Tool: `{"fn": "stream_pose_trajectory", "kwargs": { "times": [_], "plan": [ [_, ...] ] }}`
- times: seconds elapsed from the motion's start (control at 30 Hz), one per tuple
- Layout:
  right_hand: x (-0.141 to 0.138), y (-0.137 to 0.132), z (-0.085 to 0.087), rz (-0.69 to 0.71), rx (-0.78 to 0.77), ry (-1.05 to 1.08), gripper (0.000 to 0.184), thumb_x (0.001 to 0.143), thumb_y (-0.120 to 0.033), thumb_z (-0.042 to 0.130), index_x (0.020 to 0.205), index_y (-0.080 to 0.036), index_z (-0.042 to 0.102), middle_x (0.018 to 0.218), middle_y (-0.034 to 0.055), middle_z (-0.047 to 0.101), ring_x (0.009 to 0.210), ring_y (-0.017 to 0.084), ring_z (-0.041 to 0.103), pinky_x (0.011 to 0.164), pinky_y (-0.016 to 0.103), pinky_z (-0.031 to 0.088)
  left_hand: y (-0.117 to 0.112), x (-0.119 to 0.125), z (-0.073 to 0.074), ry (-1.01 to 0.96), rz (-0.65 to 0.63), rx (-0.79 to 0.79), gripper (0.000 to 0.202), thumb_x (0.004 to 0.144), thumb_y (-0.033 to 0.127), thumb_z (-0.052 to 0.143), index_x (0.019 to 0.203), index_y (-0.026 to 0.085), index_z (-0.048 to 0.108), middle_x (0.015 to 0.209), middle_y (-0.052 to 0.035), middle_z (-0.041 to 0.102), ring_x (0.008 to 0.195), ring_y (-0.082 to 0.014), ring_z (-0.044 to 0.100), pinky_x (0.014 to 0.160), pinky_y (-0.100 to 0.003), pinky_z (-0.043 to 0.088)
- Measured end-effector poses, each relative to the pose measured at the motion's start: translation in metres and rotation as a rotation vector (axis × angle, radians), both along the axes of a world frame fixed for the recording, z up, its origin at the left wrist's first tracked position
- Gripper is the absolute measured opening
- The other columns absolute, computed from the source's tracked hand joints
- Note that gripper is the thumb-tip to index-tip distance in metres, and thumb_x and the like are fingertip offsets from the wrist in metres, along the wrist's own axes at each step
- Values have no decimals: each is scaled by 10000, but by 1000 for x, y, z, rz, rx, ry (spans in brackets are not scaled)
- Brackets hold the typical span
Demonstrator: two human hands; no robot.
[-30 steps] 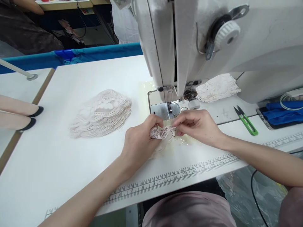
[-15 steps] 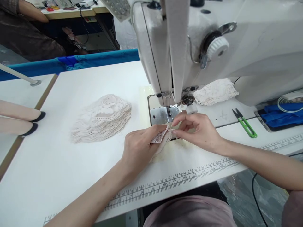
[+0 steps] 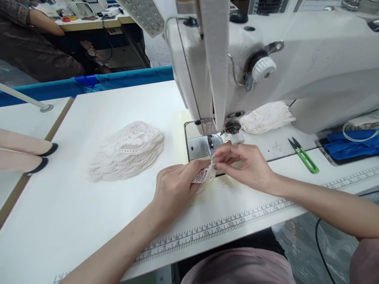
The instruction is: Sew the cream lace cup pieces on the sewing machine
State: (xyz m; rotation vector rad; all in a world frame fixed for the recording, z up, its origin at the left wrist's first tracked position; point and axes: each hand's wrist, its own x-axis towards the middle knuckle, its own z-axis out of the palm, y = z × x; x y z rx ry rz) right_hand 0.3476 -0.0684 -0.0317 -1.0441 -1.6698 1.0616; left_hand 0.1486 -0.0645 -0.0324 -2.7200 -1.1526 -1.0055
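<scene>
My left hand [image 3: 176, 185] grips a small piece of white lace [image 3: 206, 174] between thumb and fingers, just in front of the sewing machine [image 3: 195, 67]. At the lace's upper edge, the thumb and fingertips of my right hand [image 3: 244, 163] pinch the same piece. Both hands are closed, and part of the lace is hidden under the left one. Right behind them lie the metal needle plate [image 3: 197, 148] and the presser foot [image 3: 211, 141]; the lace is apart from the foot. A stack of scalloped lace pieces [image 3: 130, 152] rests on the table to the left.
More lace [image 3: 266, 117] lies behind the needle, under the machine's arm. Green thread snips [image 3: 306, 157] and a tray with blue cloth [image 3: 352, 146] are at the right. A ruler strip [image 3: 207, 232] runs along the front edge. Another person's arm [image 3: 45, 21] shows at upper left.
The view has shifted slightly. My right fingertips have drawn closer together on the lace edge, and the left hand keeps its hold.
</scene>
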Motion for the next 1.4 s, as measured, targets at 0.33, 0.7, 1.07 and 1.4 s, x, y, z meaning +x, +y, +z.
{"fn": "stream_pose_trajectory", "kwargs": {
  "times": [0.33,0.7,1.07,1.4],
  "plan": [
    [0,-1,0,13,57,-66,164,818,-157,653,965,-222,622,835,-17,668,767,118,667,741,263,607,1,-2,-2,-12,-16,-14,166,867,146,503,916,195,653,524,55,584,431,-83,463,451,-211,343],
    [1,0,0,54,120,-91,144,825,-120,631,925,-217,598,853,-15,654,765,107,655,732,254,596,1,-1,-1,-1,-54,4,143,934,202,480,922,178,620,562,43,631,439,-86,498,454,-205,354],
    [1,0,2,94,142,-130,148,815,-80,593,869,-212,557,829,-34,621,720,77,624,690,202,580,1,-1,0,6,-78,88,127,953,225,493,953,184,612,576,43,638,439,-90,497,457,-219,359],
    [2,0,0,121,300,-188,148,850,-64,553,928,-182,597,847,-12,644,731,78,631,690,201,578,3,-3,6,-17,-164,247,108,910,89,529,917,176,591,475,84,514,389,-75,407,417,-217,317]
  ]
}}
